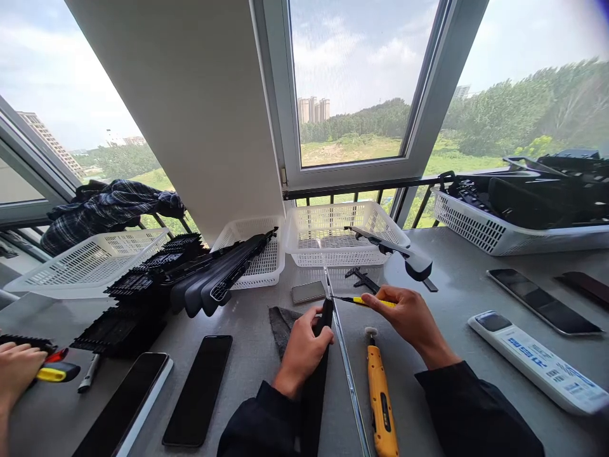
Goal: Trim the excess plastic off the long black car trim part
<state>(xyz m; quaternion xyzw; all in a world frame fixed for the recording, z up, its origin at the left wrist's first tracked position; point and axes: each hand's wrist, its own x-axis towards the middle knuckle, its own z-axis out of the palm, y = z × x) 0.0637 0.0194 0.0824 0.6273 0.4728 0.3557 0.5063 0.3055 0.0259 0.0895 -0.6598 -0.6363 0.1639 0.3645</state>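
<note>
My left hand is closed around a long black plastic strip, its upper end pointing away from me. My right hand pinches a slim yellow-handled tool with a dark, thin tip, probably a craft knife. That tip reaches the top end of the strip; whether it touches cannot be told. A narrow shiny metal strip runs lengthwise just right of the black one. Below my right hand lies a yellow pen-shaped power tool with a pale round tip. Dark grey cloth is partly behind my left hand.
White baskets line the back, with a long black-and-silver part across one. Stacked black parts stand left. Phones, a small grey block, black calipers and a white labelled device lie around. Another person's hand is far left.
</note>
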